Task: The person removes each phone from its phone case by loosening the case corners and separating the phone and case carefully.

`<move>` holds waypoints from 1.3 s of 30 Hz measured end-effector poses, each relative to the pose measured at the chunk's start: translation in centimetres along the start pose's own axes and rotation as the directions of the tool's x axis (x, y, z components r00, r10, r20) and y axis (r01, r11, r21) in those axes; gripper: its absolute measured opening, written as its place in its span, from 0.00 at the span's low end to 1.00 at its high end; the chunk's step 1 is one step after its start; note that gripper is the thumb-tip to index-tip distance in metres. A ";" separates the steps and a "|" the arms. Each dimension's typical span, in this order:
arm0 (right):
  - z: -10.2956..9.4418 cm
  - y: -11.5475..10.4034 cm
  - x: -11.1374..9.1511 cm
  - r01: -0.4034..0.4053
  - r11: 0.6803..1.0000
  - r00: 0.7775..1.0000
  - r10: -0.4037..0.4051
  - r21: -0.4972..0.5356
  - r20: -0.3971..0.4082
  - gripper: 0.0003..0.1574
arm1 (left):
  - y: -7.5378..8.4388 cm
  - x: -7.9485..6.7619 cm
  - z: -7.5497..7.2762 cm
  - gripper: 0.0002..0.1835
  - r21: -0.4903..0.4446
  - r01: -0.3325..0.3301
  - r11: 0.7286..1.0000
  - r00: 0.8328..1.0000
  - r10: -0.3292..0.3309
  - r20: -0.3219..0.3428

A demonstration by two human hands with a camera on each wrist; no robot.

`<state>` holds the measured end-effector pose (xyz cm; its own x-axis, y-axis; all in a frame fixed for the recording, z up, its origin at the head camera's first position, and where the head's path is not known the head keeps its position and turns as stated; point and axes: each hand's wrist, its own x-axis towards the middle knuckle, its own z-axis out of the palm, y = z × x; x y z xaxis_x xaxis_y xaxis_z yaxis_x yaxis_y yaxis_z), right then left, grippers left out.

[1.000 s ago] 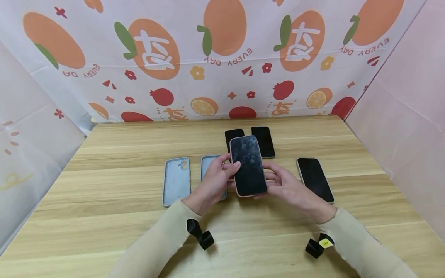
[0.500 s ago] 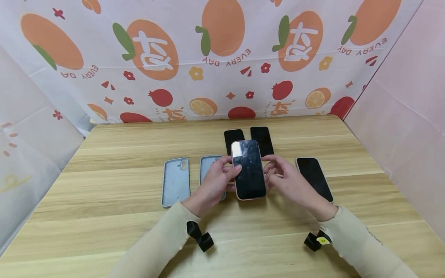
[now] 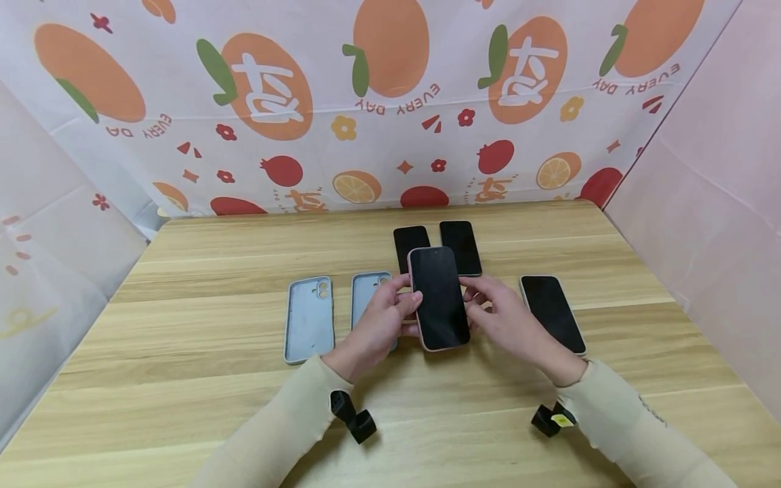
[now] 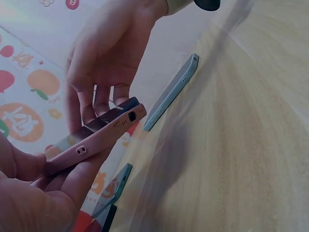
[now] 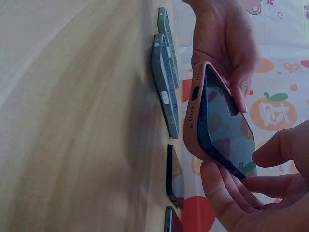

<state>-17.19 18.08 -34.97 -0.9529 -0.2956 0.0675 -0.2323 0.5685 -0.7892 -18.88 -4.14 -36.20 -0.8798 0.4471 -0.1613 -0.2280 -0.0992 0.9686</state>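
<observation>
My left hand (image 3: 377, 320) holds a pink phone case (image 5: 192, 121) with a black-screened smartphone (image 3: 442, 301) lying in it, tilted above the table. Its thumb lies on the left edge of the screen, and fingers support the case from beneath. Along the opposite side, the smartphone's dark blue edge stands proud of the case rim, as the right wrist view shows. My right hand (image 3: 508, 325) has its thumb and curled fingers at that raised edge. Under the left hand lies a light blue phone case (image 3: 364, 288), partly covered.
Another light blue phone case (image 3: 310, 322) lies farther left on the wooden table (image 3: 201, 407). Two dark phones, a left one (image 3: 411, 240) and a right one (image 3: 461, 245), lie behind the hands. A third phone (image 3: 553, 315) rests beside the right wrist. Fruit-printed cloth (image 3: 390, 149) hangs behind.
The smartphone and pink case have come slightly lower and nearer, and tilted so the glare left the screen. My right fingers have shifted from beneath the case to its right edge.
</observation>
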 end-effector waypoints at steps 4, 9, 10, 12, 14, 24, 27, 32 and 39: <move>-0.2 -0.2 0.0 -0.014 1.000 1.000 0.014 -0.018 -0.012 0.26 | 0.0 0.1 0.1 0.21 -0.009 -0.013 1.000 1.000 0.014 0.023; -0.3 -0.6 -0.1 -0.009 1.000 0.999 0.008 -0.025 -0.044 0.25 | 0.0 0.4 0.4 0.21 -0.027 -0.007 1.000 1.000 0.007 -0.023; -0.2 -0.7 -0.1 -0.009 1.000 0.999 0.008 -0.027 -0.049 0.26 | 0.0 0.4 0.5 0.21 -0.026 -0.009 1.000 0.999 0.008 -0.041; -0.1 -0.8 -0.1 -0.010 0.999 0.998 0.008 -0.038 -0.063 0.26 | 0.1 0.5 0.7 0.20 -0.025 -0.004 1.000 0.996 0.002 -0.086; 0.0 -0.9 -0.2 -0.011 0.999 0.997 0.008 -0.049 -0.074 0.27 | 0.1 0.6 0.9 0.20 -0.015 0.002 1.000 0.993 -0.003 -0.122; 0.6 -1.1 -0.6 0.000 0.999 0.994 -0.004 -0.044 -0.105 0.29 | -0.1 0.9 1.3 0.21 0.014 0.015 1.000 0.979 -0.011 -0.204; 0.8 -1.1 -0.7 -0.004 1.000 0.995 0.002 -0.022 -0.100 0.30 | -0.4 0.9 1.3 0.21 0.029 0.015 0.999 0.977 -0.009 -0.214; 1.2 -1.1 -1.0 -0.008 1.000 0.995 0.008 -0.001 -0.101 0.31 | -0.8 0.9 1.2 0.21 0.051 0.005 0.999 0.974 0.007 -0.225; 1.2 -1.3 -1.2 -0.017 1.000 0.995 0.019 0.026 -0.096 0.31 | -0.7 0.6 1.2 0.20 0.025 -0.016 1.000 0.976 0.021 -0.218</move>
<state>-15.55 16.77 -34.76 -0.9715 -0.2095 0.1110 -0.2114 0.5533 -0.8057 -18.80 -2.73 -36.72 -0.9541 0.2404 -0.1784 -0.2037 -0.0845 0.9754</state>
